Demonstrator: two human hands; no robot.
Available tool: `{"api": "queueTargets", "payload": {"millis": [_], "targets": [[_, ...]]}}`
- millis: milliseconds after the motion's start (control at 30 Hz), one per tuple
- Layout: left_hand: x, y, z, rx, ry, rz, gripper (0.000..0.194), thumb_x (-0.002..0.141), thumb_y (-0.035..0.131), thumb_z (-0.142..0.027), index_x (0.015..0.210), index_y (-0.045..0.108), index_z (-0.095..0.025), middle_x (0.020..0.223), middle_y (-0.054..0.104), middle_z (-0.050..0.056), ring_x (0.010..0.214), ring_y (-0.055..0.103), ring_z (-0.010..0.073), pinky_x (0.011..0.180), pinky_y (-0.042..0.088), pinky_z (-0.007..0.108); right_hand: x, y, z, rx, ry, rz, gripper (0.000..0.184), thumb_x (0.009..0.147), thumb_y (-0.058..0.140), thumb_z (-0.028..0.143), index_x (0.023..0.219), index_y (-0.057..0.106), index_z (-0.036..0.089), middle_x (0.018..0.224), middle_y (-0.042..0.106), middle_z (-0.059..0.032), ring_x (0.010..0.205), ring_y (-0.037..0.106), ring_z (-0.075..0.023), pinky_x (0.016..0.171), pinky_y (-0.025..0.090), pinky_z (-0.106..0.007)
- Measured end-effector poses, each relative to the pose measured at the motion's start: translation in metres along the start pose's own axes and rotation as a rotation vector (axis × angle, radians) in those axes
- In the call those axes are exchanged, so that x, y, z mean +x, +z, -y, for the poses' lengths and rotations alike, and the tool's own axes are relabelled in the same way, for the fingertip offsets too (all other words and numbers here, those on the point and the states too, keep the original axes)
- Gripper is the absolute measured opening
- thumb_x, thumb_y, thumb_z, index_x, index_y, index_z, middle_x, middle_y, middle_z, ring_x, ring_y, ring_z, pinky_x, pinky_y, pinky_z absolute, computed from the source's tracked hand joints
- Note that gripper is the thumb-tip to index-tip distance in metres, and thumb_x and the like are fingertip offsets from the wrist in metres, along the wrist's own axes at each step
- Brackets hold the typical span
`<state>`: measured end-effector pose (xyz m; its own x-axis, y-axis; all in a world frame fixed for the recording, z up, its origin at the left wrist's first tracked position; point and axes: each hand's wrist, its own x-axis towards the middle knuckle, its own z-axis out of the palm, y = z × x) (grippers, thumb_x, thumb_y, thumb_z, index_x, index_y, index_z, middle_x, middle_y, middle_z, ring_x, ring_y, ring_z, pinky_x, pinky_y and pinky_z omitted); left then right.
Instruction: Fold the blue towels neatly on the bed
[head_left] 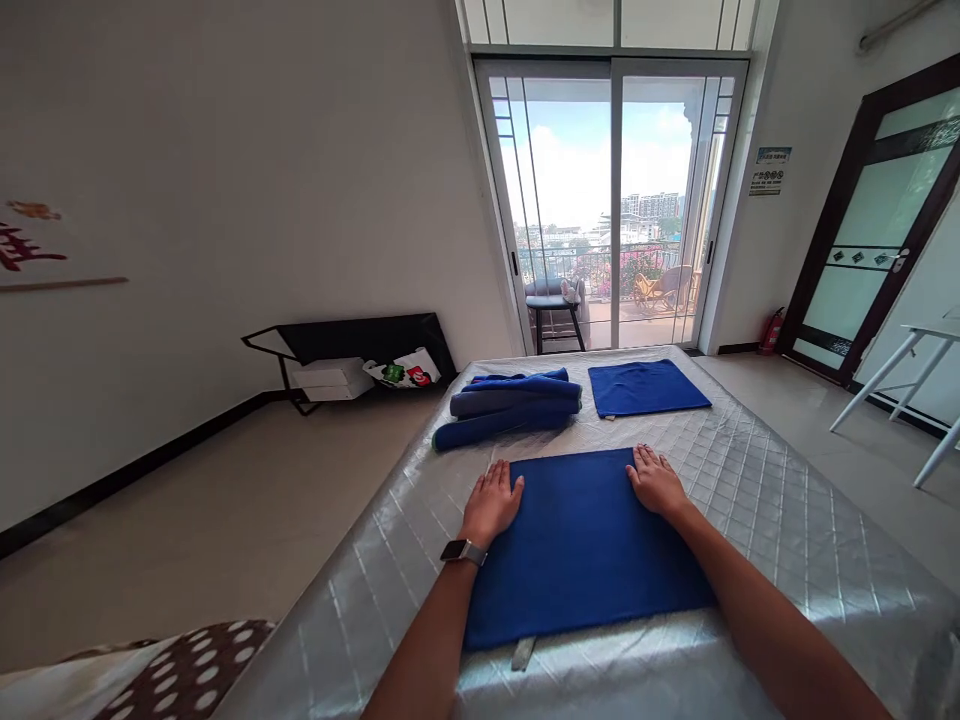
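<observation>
A blue cloth lies spread flat on the quilted mattress, with a small pale tag poking out at its near edge. My left hand rests flat on its far left corner, fingers stretched forward; a watch is on that wrist. On the far right corner lies my right hand, also flat with fingers out. Beyond the left hand is a pile of rolled blue cloths. Another flat blue cloth lies past the right hand, near the mattress's far end.
The silvery mattress fills the middle. Against the left wall stands a black rack holding white boxes and a printed bag. Brown polka-dot fabric shows at lower left. A white-legged stool or table is at right.
</observation>
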<state>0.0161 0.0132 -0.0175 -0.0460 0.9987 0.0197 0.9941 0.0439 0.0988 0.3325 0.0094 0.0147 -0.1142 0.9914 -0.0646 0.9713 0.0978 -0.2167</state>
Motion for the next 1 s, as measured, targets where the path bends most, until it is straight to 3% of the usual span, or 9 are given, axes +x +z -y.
{"api": "queueTargets", "payload": {"millis": [200, 300, 433, 533, 600, 667, 733, 900, 1000], "targets": [[0.001, -0.011, -0.016, 0.062, 0.0, -0.039, 0.067, 0.1, 0.024, -0.042, 0.15, 0.038, 0.001, 0.16, 0.033, 0.022, 0.151, 0.028, 0.0311, 0.122, 0.023, 0.047, 0.0, 0.0, -0.002, 0.04, -0.009, 0.0, 0.065, 0.104, 0.017, 0.04, 0.16, 0.023, 0.008, 0.166, 0.021, -0.0097, 0.155, 0.013, -0.0176, 0.124, 0.009, -0.036], [0.001, -0.006, -0.059, 0.081, 0.115, -0.101, 0.063, 0.1, 0.029, -0.038, 0.15, 0.039, -0.001, 0.161, 0.032, 0.02, 0.152, 0.025, 0.0301, 0.124, 0.02, 0.045, 0.003, 0.005, -0.002, 0.042, -0.017, -0.021, 0.065, 0.104, 0.018, 0.041, 0.159, 0.025, 0.008, 0.166, 0.022, -0.0106, 0.155, 0.013, -0.0186, 0.124, 0.01, -0.038], [0.005, 0.017, -0.142, -0.008, 0.469, -0.138, 0.057, 0.101, 0.04, -0.048, 0.149, 0.046, -0.017, 0.158, 0.042, 0.016, 0.147, 0.035, 0.0323, 0.121, 0.026, 0.052, 0.005, 0.012, -0.006, 0.007, -0.035, -0.06, 0.063, 0.104, 0.021, 0.038, 0.158, 0.028, 0.006, 0.165, 0.026, -0.0131, 0.154, 0.017, -0.0202, 0.124, 0.012, -0.039], [0.01, 0.031, -0.184, -0.039, 0.528, -0.114, 0.057, 0.096, 0.056, -0.054, 0.145, 0.048, -0.025, 0.157, 0.043, 0.012, 0.14, 0.043, 0.0324, 0.117, 0.03, 0.061, 0.005, 0.014, -0.009, -0.019, -0.081, -0.07, 0.061, 0.101, 0.025, 0.029, 0.158, 0.029, 0.009, 0.165, 0.027, -0.0123, 0.154, 0.017, -0.0202, 0.124, 0.014, -0.039], [0.014, 0.035, -0.191, -0.051, 0.515, -0.108, 0.058, 0.098, 0.052, -0.055, 0.147, 0.047, -0.024, 0.157, 0.042, 0.012, 0.141, 0.042, 0.0322, 0.117, 0.029, 0.061, 0.005, 0.014, -0.009, -0.019, -0.081, -0.059, 0.061, 0.1, 0.026, 0.027, 0.158, 0.028, 0.007, 0.165, 0.026, -0.0125, 0.154, 0.017, -0.0201, 0.124, 0.014, -0.039], [0.017, 0.034, -0.179, -0.072, 0.469, -0.086, 0.061, 0.102, 0.034, -0.057, 0.151, 0.043, -0.022, 0.159, 0.041, 0.013, 0.147, 0.035, 0.0305, 0.121, 0.026, 0.054, 0.005, 0.012, -0.007, -0.006, -0.052, -0.049, 0.062, 0.101, 0.024, 0.031, 0.158, 0.027, 0.004, 0.165, 0.026, -0.0134, 0.154, 0.017, -0.0202, 0.124, 0.013, -0.038], [0.018, 0.029, -0.151, -0.088, 0.39, -0.062, 0.067, 0.103, 0.018, -0.057, 0.154, 0.04, -0.019, 0.16, 0.04, 0.012, 0.151, 0.029, 0.0278, 0.123, 0.024, 0.048, 0.005, 0.01, -0.005, 0.015, -0.028, -0.046, 0.064, 0.102, 0.022, 0.036, 0.158, 0.026, 0.004, 0.165, 0.025, -0.0131, 0.154, 0.017, -0.0201, 0.124, 0.012, -0.038], [0.015, 0.013, -0.054, -0.075, 0.156, -0.065, 0.071, 0.103, 0.013, -0.055, 0.155, 0.036, -0.014, 0.161, 0.036, 0.015, 0.152, 0.026, 0.0286, 0.124, 0.021, 0.05, 0.004, 0.008, -0.004, 0.04, -0.021, -0.035, 0.065, 0.103, 0.02, 0.04, 0.159, 0.025, 0.008, 0.166, 0.022, -0.0102, 0.155, 0.014, -0.0188, 0.124, 0.009, -0.038], [0.011, 0.007, -0.012, -0.072, 0.048, -0.07, 0.077, 0.102, 0.007, -0.056, 0.155, 0.033, -0.005, 0.162, 0.032, 0.02, 0.152, 0.025, 0.0285, 0.124, 0.02, 0.047, 0.002, 0.005, -0.004, 0.031, -0.022, -0.021, 0.065, 0.104, 0.018, 0.04, 0.159, 0.024, 0.007, 0.166, 0.021, -0.0104, 0.155, 0.013, -0.0183, 0.124, 0.009, -0.037]]}}
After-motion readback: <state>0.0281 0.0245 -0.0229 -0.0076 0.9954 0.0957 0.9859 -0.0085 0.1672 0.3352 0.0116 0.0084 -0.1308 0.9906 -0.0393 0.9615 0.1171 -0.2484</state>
